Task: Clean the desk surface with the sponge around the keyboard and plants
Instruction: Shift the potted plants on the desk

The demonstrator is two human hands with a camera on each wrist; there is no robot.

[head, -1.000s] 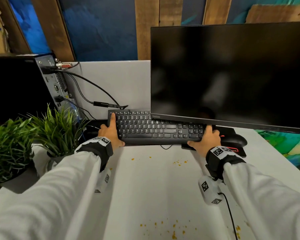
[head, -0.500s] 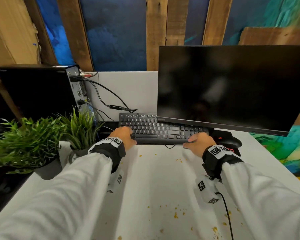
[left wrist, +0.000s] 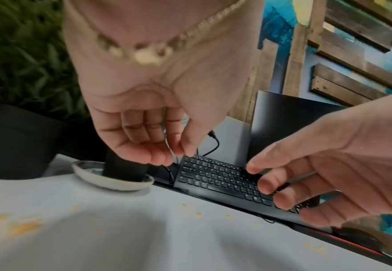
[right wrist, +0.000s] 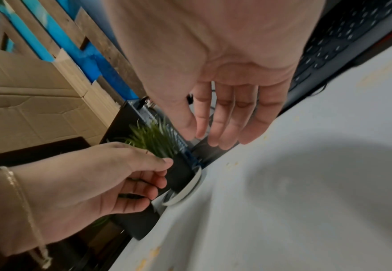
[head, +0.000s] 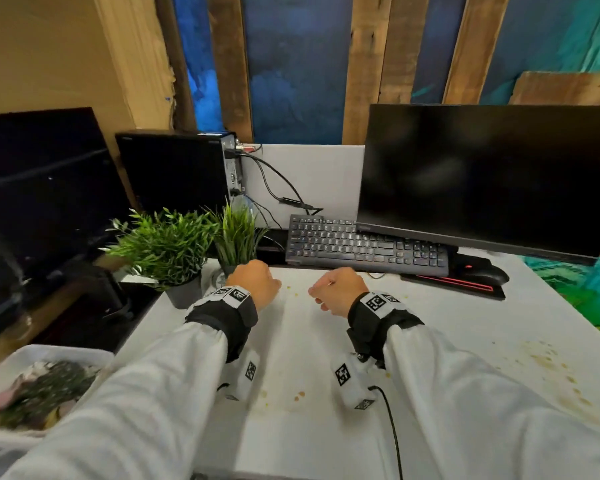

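At the lower left of the head view a white tray (head: 94, 355) holds some blurred clutter; I cannot tell whether the sponge is in it, and no sponge shows anywhere else. Moving right, the two plants (head: 174, 244) stand at the left edge of the desk (head: 465, 334). The left hand (head: 255, 282) and the right hand (head: 336, 289), which a second ago gripped the ends of the keyboard (head: 364, 245), have let go and drawn back toward the middle of the frame, fingers loosely curled and holding nothing. The keyboard now sits pushed back under the monitor (head: 492, 178), with the mouse (head: 484, 271) at its right end. That bares a crumb-strewn strip in front, so fetching the sponge looks like the next step.
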